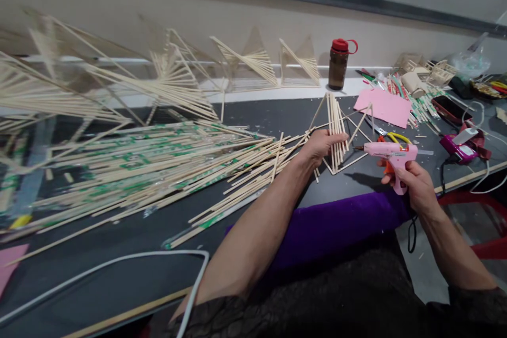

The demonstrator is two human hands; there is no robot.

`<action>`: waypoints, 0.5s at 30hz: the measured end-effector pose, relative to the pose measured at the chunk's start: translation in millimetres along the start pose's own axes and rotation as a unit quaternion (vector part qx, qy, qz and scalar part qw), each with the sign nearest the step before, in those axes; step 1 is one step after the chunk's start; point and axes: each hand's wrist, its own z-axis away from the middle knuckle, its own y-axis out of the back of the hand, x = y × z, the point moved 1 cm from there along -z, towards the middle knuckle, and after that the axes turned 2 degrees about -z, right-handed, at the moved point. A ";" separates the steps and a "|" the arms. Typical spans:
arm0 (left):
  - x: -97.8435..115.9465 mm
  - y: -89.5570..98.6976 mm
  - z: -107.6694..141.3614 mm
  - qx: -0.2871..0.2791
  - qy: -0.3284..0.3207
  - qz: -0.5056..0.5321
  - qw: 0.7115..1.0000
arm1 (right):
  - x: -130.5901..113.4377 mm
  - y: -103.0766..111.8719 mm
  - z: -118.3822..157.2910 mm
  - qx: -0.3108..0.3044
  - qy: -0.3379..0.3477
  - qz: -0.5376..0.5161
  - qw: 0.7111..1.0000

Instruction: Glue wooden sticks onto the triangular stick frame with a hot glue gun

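Note:
My right hand [414, 182] is wrapped round the handle of a pink glue gun [390, 154]. The gun's nozzle points left, close to a small frame of thin wooden sticks [336, 134]. Fingers of my left hand [322, 147] are closed on the sticks of that frame at its left side, and the frame rests on the dark table. Just behind the glue gun lie yellow-handled pliers [397, 137], partly hidden by it. Loose wooden sticks [261, 161] spread out to the left of my left hand.
Larger stick structures [158, 84] stand along the wall. Packs of sticks [158, 153] cover the table's left. A brown bottle [338, 66] with a red lid, pink paper [383, 105], a phone [451, 110] and a purple device [459, 145] lie beyond. A purple cushion [340, 227] lines the near edge.

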 end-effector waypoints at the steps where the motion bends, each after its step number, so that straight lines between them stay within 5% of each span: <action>1: 0.2 -0.2 0.0 0.000 -0.001 0.002 1.000 | 2.2 -0.8 1.1 -0.006 0.008 0.022 1.000; 15: -0.1 0.0 -0.5 -0.007 -0.008 -0.001 1.000 | 3.8 -6.8 2.8 -0.006 0.157 0.242 0.957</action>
